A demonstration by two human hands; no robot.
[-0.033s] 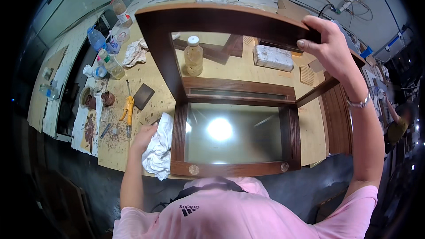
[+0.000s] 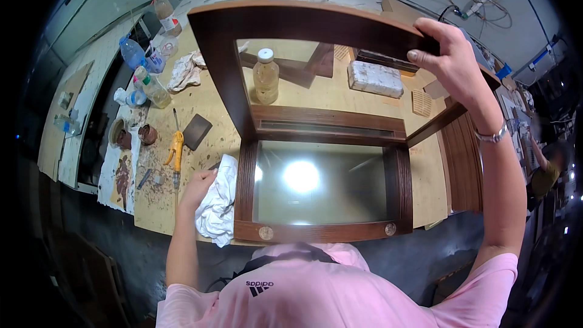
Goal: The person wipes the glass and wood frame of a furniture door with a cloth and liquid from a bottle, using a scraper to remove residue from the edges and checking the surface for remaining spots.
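My right hand [image 2: 448,54] is closed around the top rail of a dark brown wooden frame [image 2: 316,21] that stands tilted up. Its lower edge meets the far side of a second brown frame [image 2: 325,231], lying flat with a glass pane [image 2: 322,188] that reflects a bright lamp. Two round discs mark the flat frame's near corners. Left of it, my left hand [image 2: 197,189] is closed on a crumpled white cloth [image 2: 218,206]. A small dark edge shows by those fingertips; what it is I cannot make out.
Behind the raised frame stand a capped bottle [image 2: 265,79] and a wrapped white block [image 2: 375,79]. To the left lie a yellow air blow gun [image 2: 175,150], a dark flat pad [image 2: 197,132], stained cups [image 2: 147,135], a rag [image 2: 186,73] and several bottles [image 2: 132,53]. Brown boards [image 2: 464,161] lie right.
The raised frame's top rail has shifted very slightly away and upward, along with my right hand. My left hand and the white cloth look almost unmoved.
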